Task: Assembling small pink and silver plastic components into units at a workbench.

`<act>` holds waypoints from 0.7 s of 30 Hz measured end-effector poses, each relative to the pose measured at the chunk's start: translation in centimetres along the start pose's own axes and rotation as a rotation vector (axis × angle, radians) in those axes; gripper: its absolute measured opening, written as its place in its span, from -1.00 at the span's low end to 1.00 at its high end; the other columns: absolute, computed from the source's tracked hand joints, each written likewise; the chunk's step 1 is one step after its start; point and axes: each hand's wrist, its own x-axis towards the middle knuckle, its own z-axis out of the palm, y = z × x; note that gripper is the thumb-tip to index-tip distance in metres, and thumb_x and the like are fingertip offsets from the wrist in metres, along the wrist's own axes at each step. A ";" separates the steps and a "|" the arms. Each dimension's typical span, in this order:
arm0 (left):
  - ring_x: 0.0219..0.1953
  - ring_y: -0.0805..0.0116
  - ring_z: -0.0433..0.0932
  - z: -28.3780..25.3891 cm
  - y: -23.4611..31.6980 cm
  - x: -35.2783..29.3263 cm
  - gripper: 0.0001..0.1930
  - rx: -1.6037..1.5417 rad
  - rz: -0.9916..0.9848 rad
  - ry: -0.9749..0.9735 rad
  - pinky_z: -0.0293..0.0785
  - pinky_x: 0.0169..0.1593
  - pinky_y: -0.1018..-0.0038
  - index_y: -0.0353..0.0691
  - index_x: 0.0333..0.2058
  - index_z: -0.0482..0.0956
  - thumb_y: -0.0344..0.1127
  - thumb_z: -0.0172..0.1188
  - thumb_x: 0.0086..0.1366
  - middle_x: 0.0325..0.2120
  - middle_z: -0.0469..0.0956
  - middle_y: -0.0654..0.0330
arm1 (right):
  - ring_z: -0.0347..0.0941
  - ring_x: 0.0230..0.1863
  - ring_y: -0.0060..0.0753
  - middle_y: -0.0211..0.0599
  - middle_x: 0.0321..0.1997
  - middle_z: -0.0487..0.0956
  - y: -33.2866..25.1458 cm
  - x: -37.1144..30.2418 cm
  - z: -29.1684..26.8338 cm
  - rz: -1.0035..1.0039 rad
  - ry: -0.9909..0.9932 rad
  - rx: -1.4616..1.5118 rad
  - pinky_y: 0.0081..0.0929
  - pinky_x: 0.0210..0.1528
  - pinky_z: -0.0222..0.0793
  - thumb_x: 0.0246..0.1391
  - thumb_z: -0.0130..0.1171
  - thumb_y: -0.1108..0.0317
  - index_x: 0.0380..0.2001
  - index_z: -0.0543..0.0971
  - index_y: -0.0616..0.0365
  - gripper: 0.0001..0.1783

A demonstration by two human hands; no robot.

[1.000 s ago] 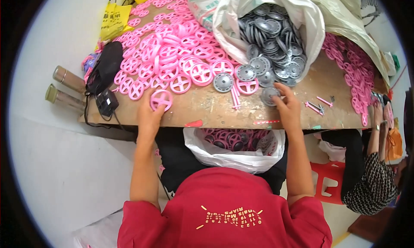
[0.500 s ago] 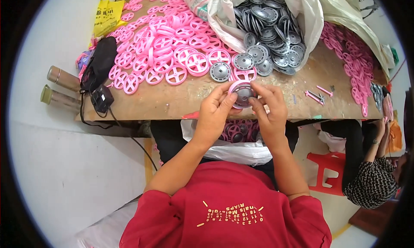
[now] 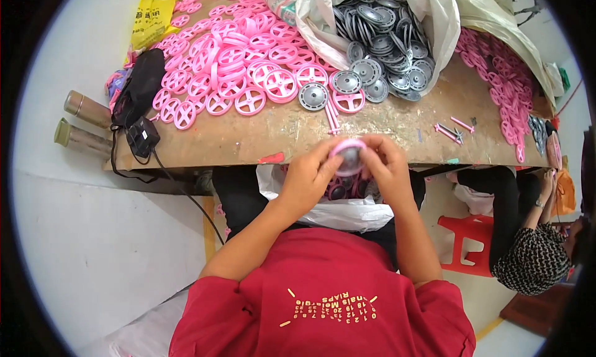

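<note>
From the head camera, looking down: your left hand (image 3: 308,174) and your right hand (image 3: 388,168) are close together, just past the near edge of the wooden table (image 3: 397,130). Both hands pinch one pink wheel (image 3: 349,156) between their fingertips, one hand on each side. The wheel has a grey part in its middle. It is held up in the air, above the white plastic bag (image 3: 335,211) that sits on your lap.

On the table, a big heap of pink wheels (image 3: 239,62) covers the far left part. A large white sack (image 3: 444,28) lies open at the far middle, and grey discs (image 3: 388,44) spill out of it. One grey disc (image 3: 313,96) lies alone, beside a pink wheel. A few small pink pins (image 3: 448,131) lie to the right. More pink wheels (image 3: 506,87) are piled along the right edge.

A black pouch (image 3: 138,87) with a cable sits at the left end. Two round tins (image 3: 84,124) are beside it.

Another person (image 3: 528,251) sits at your right, near a red stool (image 3: 467,242).
</note>
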 end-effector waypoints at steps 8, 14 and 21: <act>-0.33 0.19 0.62 -2.1 1.0 -1.2 -0.66 0.449 -0.040 -0.166 0.49 -0.25 0.40 -0.23 -0.02 0.51 -0.30 0.16 0.22 -0.33 0.61 0.04 | 0.39 -0.54 -0.55 -0.32 -0.42 0.55 -0.6 1.2 -0.8 -0.360 -0.057 -0.640 -0.59 -0.47 0.29 0.03 0.23 0.39 -0.28 0.57 0.20 -0.82; -0.23 0.06 0.54 -5.5 -1.6 6.1 -0.65 0.677 0.243 0.226 0.44 -0.17 0.25 -0.24 -0.11 0.53 -0.33 0.28 0.09 -0.28 0.54 0.03 | 0.48 -0.40 -0.32 -0.25 -0.19 0.58 -1.0 11.4 -1.2 -0.535 0.195 -0.782 -0.45 -0.34 0.37 -0.02 0.25 0.39 -0.15 0.57 0.14 -0.69; -0.11 0.09 0.42 -9.1 -3.7 9.9 -0.45 1.001 0.211 0.477 0.37 -0.07 0.22 -0.20 0.01 0.46 -0.30 0.37 -0.01 -0.18 0.47 0.12 | 0.47 -0.18 -0.01 -0.19 -0.13 0.52 -0.4 13.8 -1.5 -0.481 0.012 -0.981 -0.25 -0.15 0.37 -0.15 0.27 0.45 0.02 0.49 0.06 -0.46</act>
